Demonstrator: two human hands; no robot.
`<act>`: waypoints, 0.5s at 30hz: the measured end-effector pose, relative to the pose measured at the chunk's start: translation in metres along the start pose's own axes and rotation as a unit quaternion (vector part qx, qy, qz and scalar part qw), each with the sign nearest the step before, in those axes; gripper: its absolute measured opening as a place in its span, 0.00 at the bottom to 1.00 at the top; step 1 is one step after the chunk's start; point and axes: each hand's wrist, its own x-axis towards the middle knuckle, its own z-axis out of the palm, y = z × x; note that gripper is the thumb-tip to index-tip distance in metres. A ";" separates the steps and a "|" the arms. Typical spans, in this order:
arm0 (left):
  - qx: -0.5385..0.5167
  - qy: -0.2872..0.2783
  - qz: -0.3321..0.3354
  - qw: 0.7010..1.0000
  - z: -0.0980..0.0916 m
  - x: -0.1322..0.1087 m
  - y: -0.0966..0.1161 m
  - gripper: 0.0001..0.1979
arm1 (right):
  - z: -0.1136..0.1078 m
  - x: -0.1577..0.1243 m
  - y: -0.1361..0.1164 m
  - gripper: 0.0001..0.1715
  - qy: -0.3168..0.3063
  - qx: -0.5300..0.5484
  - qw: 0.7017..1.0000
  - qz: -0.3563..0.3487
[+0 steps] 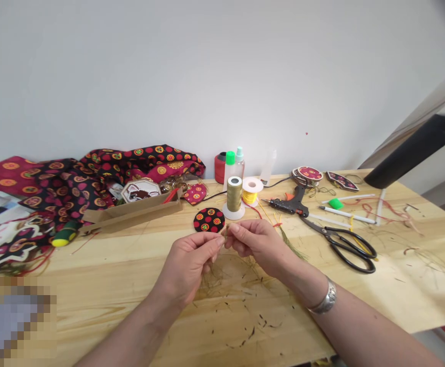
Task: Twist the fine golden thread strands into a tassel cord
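My left hand [191, 260] and my right hand [255, 242] meet above the table, thumbs and forefingers pinched together. Between the fingertips is a small bit of gold-coloured thread [225, 232], mostly hidden by the fingers. Fine loose strands show below my left hand. Just behind the hands lies a round disc covered in patterned black fabric [208, 220]. A spool of gold thread [234, 196] stands beyond my fingers, beside a spool of yellow cord [250, 193]. Right of my right hand lies a gold-green tassel [291, 243] with an orange tie.
A glue gun [289, 205] and black-handled scissors [350, 247] lie to the right, near glue sticks [354, 215]. Bottles [230, 171] stand by the wall. Leftward are a cardboard tray [134, 211], bunched patterned fabric [73, 178] and a green-yellow object [64, 234]. Thread scraps litter the wooden table [130, 285].
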 end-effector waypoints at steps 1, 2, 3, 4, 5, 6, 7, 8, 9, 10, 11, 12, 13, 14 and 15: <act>0.001 -0.001 0.002 1.000 0.000 0.000 0.000 0.09 | 0.000 0.000 0.000 0.19 0.002 -0.009 1.000 -0.001; 0.002 -0.002 0.004 1.000 -0.001 0.001 0.000 0.09 | 0.000 0.000 0.001 0.17 0.007 -0.020 1.000 -0.003; 0.004 -0.003 0.006 1.000 -0.001 0.001 0.000 0.09 | 0.001 0.000 0.001 0.15 0.015 -0.031 0.999 -0.006; 0.007 -0.004 0.007 1.000 -0.001 0.001 -0.001 0.08 | 0.001 0.000 0.000 0.13 0.026 -0.041 0.999 -0.010; 0.009 -0.003 0.007 1.000 -0.001 0.001 -0.001 0.08 | 0.001 0.000 0.000 0.12 0.037 -0.048 0.998 -0.014; 0.010 -0.002 0.007 1.000 0.000 0.001 -0.001 0.08 | 0.002 0.000 -0.001 0.10 0.047 -0.052 0.997 -0.018; 0.011 -0.001 0.006 1.000 0.000 0.001 -0.001 0.08 | 0.002 0.000 -0.001 0.10 0.055 -0.056 0.997 -0.022; 0.012 -0.001 0.006 1.000 0.000 0.001 -0.001 0.09 | 0.002 0.000 -0.002 0.09 0.060 -0.058 0.996 -0.025; 0.012 -0.001 0.006 1.000 0.001 0.001 -0.001 0.09 | 0.002 0.000 -0.003 0.09 0.063 -0.059 0.996 -0.028; 0.013 -0.002 0.008 1.000 0.001 0.001 -0.001 0.09 | 0.003 0.000 -0.003 0.09 0.064 -0.061 0.996 -0.030; 0.013 -0.004 0.008 1.000 0.001 0.001 -0.001 0.10 | 0.003 0.000 -0.004 0.09 0.063 -0.063 0.995 -0.032; 0.013 -0.007 0.007 1.000 0.001 0.000 -0.001 0.10 | 0.002 0.000 -0.004 0.09 0.061 -0.066 0.995 -0.033; 0.013 -0.009 0.005 1.000 0.001 0.000 -0.001 0.10 | 0.002 0.000 -0.004 0.08 0.059 -0.071 0.995 -0.034; 0.013 -0.011 0.003 1.000 0.001 0.000 0.000 0.09 | 0.002 0.000 -0.004 0.08 0.060 -0.077 0.995 -0.035; 0.014 -0.014 0.001 1.000 0.001 0.000 0.000 0.09 | 0.002 0.000 -0.004 0.07 0.062 -0.085 0.994 -0.036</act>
